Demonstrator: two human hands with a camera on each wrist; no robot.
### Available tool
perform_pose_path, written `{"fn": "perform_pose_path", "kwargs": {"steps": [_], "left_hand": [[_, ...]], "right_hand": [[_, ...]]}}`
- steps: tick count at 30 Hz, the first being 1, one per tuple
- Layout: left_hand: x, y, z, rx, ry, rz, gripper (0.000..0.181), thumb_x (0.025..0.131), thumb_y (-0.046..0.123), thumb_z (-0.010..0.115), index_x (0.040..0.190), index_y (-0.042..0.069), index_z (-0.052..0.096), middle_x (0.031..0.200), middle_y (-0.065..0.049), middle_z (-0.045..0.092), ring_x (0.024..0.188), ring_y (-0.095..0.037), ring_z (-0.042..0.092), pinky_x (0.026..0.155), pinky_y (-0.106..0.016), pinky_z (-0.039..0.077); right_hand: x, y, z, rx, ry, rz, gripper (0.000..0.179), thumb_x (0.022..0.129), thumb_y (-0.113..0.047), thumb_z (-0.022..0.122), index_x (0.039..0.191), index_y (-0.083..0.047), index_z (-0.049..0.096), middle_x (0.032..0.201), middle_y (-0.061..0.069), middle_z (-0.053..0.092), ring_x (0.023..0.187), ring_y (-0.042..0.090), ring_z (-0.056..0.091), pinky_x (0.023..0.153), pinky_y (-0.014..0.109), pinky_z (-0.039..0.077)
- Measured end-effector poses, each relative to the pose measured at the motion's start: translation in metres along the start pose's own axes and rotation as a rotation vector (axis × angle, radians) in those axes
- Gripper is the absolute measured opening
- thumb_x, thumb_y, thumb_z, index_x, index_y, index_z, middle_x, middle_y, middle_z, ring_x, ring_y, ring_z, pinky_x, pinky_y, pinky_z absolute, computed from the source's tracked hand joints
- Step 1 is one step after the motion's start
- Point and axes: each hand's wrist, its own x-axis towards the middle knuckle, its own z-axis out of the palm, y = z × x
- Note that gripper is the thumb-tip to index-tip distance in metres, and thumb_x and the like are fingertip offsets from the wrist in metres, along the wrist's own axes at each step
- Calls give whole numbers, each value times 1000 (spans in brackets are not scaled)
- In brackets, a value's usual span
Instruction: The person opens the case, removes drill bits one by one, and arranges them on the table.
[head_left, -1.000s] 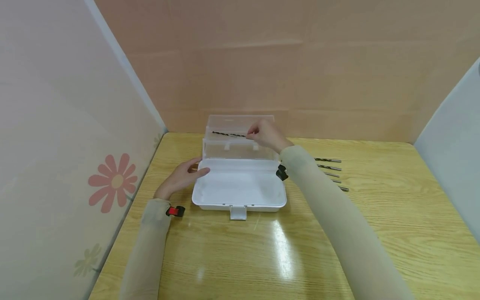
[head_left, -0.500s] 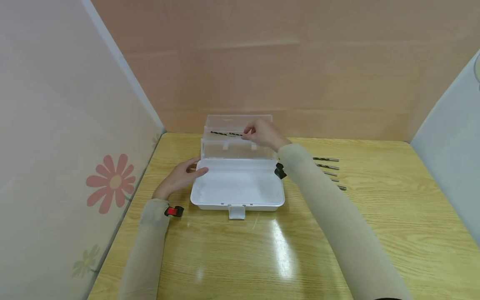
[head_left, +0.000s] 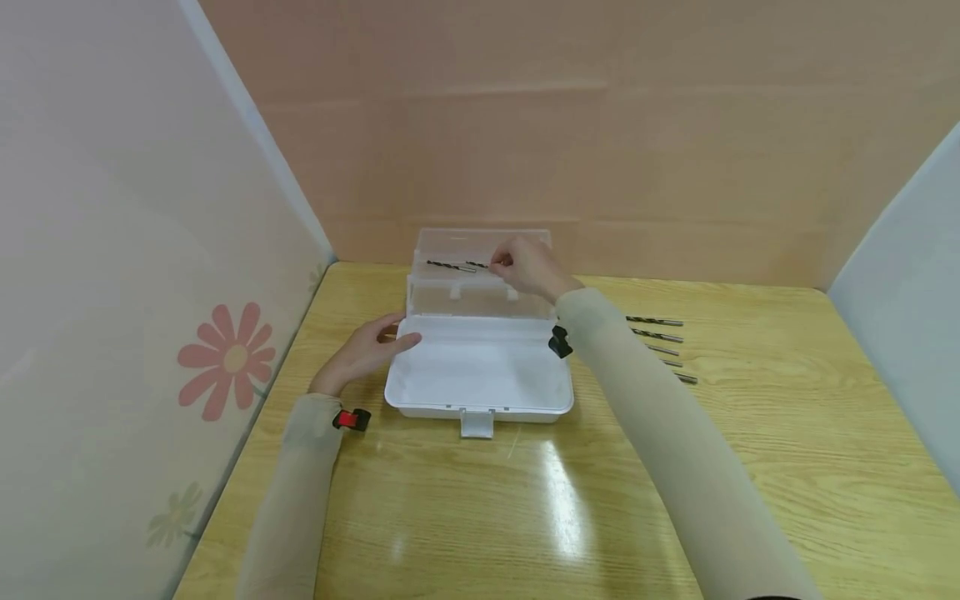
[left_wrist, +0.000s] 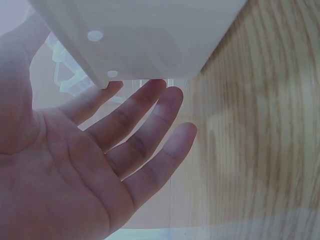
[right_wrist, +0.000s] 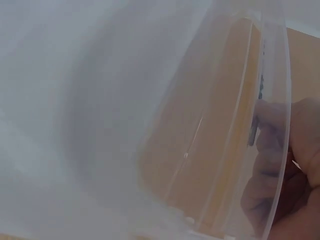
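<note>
A white plastic case point(head_left: 480, 367) lies open on the table. Behind its base stand clear folding trays point(head_left: 480, 298). My right hand point(head_left: 525, 265) is at the upper tray and pinches a drill bit point(head_left: 477, 265) near its shank; part of the bit is hidden by the fingers. In the right wrist view, that shank point(right_wrist: 253, 132) shows through the clear plastic beside the fingertips. Another drill bit point(head_left: 450, 267) lies in the same tray, to the left. My left hand point(head_left: 367, 352) rests at the case's left side, thumb over the rim, fingers point(left_wrist: 150, 120) loosely extended outside, fingertips touching the wall.
Several drill bits point(head_left: 658, 337) lie in a row on the wooden table point(head_left: 787, 417) to the right, partly covered by the right sleeve. A latch point(head_left: 476, 423) juts from the case's front. A wall with flower prints point(head_left: 234, 360) stands on the left.
The pinched drill bit has shifted slightly away from the other bit in the tray, whose shank now shows more plainly. My left hand stays at the case's side. The head view sways slightly.
</note>
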Motion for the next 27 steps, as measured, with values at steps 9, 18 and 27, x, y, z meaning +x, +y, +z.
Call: {"fn": "perform_pose_path", "kwargs": {"steps": [9, 18, 27], "left_hand": [[0, -2, 1, -6, -7, 4, 89, 101, 66, 62, 169, 18, 32, 171, -20, 35, 151, -46, 44, 119, -64, 44], [4, -1, 2, -1, -9, -5, 91, 100, 67, 63, 169, 17, 32, 170, -21, 36, 151, -46, 44, 119, -64, 44], [4, -2, 0, -1, -7, -2, 90, 101, 67, 62, 169, 17, 32, 171, -21, 35, 151, -46, 44, 119, -64, 43]], "right_hand": [[-5, 2, -3, -37, 44, -49, 23, 108, -23, 64, 115, -7, 79, 113, 10, 76, 98, 25, 66, 92, 43, 56], [-13, 4, -9, 43, 107, -67, 21, 109, -20, 63, 117, -7, 78, 114, 11, 78, 90, 25, 62, 83, 38, 53], [-24, 13, -11, 256, 252, 44, 26, 105, -31, 71, 122, -13, 80, 116, 5, 78, 87, 24, 56, 68, 34, 45]]}}
